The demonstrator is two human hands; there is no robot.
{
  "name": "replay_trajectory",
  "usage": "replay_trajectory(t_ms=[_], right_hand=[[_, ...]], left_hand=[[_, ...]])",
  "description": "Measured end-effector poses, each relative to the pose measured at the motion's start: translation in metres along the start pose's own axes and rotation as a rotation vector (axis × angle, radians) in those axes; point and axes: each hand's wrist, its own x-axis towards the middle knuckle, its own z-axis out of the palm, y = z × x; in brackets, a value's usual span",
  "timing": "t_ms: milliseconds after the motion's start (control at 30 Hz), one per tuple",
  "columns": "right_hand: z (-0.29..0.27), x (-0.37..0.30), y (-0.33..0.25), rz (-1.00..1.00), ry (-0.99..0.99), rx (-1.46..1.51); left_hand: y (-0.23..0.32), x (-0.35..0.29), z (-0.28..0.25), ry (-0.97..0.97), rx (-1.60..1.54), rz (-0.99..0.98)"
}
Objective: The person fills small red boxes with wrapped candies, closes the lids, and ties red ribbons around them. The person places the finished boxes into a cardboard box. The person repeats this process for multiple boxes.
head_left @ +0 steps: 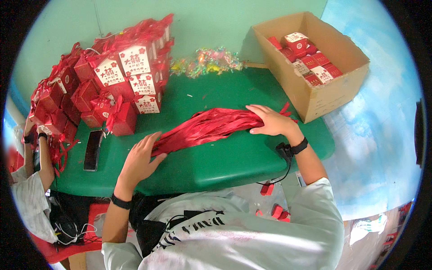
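Observation:
A long bundle of red ribbons (209, 128) lies stretched across the green table in front of me. At its left end, my left hand (140, 157) holds the strands between fingers and thumb. My right hand (272, 120) is closed around the bundle near its right end, thumb on the near side and fingers on the far side. A few loose ribbon tips (286, 108) stick out beyond my right hand. Both wrists wear black bands.
Stacked red and white gift boxes (123, 60) with ribbons fill the back left. A phone (93, 150) lies before them. Clear shiny wrappers (209, 62) sit against the wall. At right, a cardboard box (315, 96) contains more gift boxes. Another person's hand (42, 134) is at far left.

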Motion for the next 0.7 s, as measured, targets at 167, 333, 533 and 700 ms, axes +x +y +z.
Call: replay_trajectory(t_ms=[167,333,533,700], right_hand=[[-0.093,0.016,-0.044,-0.195,0.26,-0.062],[-0.158,0.091,-0.071,-0.342,0.708,0.143],[-0.203,0.219,0.05,0.24,1.091,0.406],[-0.188,0.252,0.16,0.623,0.454,-0.361]], left_hand=[[-0.029,-0.028,0.01,0.059,-0.018,-0.101],[-0.026,-0.03,0.012,0.096,-0.038,-0.14],[-0.024,-0.031,0.011,0.162,-0.004,-0.155],[-0.016,-0.034,0.008,0.148,0.041,-0.213]])
